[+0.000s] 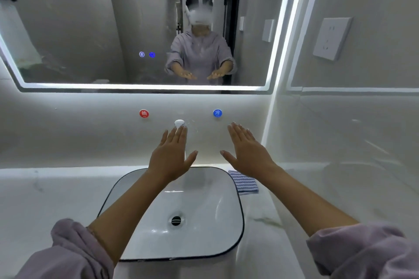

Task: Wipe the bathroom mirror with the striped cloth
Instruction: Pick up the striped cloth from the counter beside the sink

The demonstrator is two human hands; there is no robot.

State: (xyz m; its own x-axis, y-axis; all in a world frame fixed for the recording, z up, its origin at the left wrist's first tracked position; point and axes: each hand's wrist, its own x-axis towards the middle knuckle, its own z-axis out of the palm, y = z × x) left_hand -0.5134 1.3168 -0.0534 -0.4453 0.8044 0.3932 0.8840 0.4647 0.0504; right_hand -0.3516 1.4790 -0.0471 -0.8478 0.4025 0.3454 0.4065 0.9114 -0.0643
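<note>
The bathroom mirror (90,29) with a lit edge hangs on the wall above the counter and reflects me with both hands out. A blue-and-white striped cloth (246,183) lies folded on the counter, just right of the basin, partly hidden under my right wrist. My left hand (172,154) hovers flat, palm down, over the back of the basin, its fingertips in front of the tap. My right hand (247,152) hovers flat, palm down, above the cloth without touching it. Both hands hold nothing.
A white basin (235,229) with a dark rim and a drain sits on the pale counter. A white tap (179,123) stands behind it, between a red hot button (144,113) and a blue cold button (217,113). A wall socket (332,37) is on the right wall.
</note>
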